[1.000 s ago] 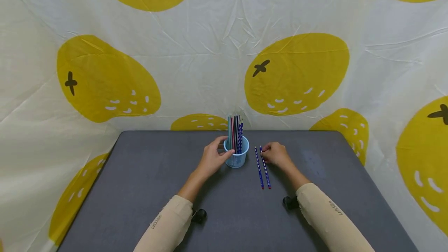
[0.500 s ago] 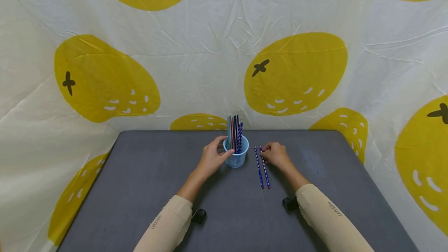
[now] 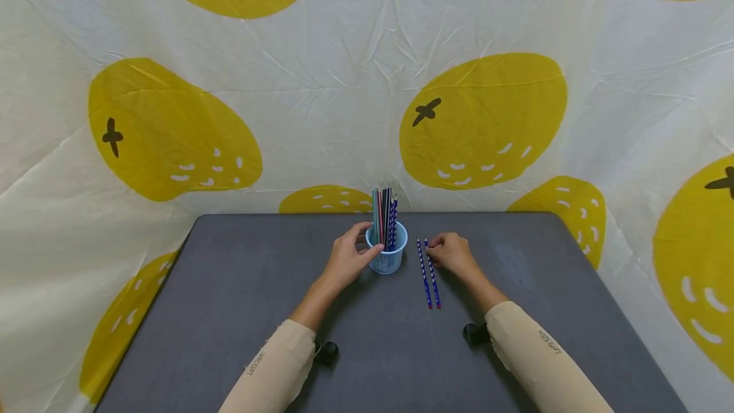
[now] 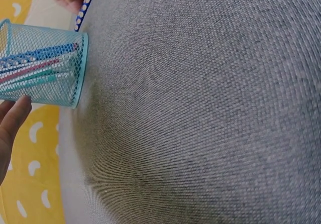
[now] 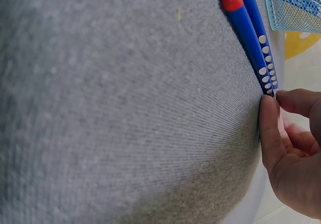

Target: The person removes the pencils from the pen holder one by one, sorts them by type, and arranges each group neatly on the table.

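A light-blue mesh pencil cup (image 3: 387, 264) stands upright near the far edge of the table, with several pencils (image 3: 385, 218) in it. My left hand (image 3: 348, 257) holds the cup from its left side, thumb in front and fingers behind. To the cup's right, two blue pencils with white dots lie almost parallel, red ends toward me. My right hand (image 3: 453, 252) pinches the right-hand pencil (image 3: 434, 280) near its tip, between thumb and forefinger. The other pencil (image 3: 425, 279) lies just left of it. In the right wrist view, the held pencil's red end (image 5: 232, 1) shows clearly.
The dark grey table (image 3: 258, 311) ends just behind the cup. A white cloth (image 3: 321, 132) printed with yellow fruit hangs behind and beside it. Black wrist cameras (image 3: 327, 354) sit under both beige sleeves (image 3: 275, 365).
The red end of the right-hand pencil has swung slightly left, closer to the other pencil. My left hand and the cup stay in place.
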Tool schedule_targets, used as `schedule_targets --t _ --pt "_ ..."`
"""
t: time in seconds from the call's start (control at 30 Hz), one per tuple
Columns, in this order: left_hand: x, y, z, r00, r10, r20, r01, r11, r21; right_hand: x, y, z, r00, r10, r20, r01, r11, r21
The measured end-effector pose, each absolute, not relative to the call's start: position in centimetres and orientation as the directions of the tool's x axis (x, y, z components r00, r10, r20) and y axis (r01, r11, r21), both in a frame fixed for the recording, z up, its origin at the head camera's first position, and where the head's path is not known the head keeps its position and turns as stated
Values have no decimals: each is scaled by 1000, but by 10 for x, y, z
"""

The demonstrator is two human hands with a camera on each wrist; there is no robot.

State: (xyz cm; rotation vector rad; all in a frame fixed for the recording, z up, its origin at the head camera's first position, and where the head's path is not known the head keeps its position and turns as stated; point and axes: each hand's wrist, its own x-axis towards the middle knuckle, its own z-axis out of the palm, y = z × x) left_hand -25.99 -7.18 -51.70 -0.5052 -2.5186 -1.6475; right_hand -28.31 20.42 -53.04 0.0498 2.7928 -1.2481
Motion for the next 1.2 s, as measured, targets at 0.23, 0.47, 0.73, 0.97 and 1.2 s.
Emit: schedule_targets --t 0.23,0.47,0.73,0.97,1.2 --pt "-260 -71 -517 -942 225 250 318 358 878 -285 209 -527 -999 -23 -42 15 684 -730" --pt "-259 -72 -517 -941 223 256 322 349 880 -291 203 -509 -992 -75 103 -127 660 -741" --pt "-258 -72 -517 -944 219 247 313 353 882 -303 188 -491 -985 -119 126 -171 542 -823" --pt "-258 -73 -517 -943 212 257 319 357 878 -309 167 -478 -975 -184 126 -202 486 -850" --pt "-256 -72 -518 -940 220 259 325 362 874 -310 150 -472 -972 -189 142 -213 444 -870"
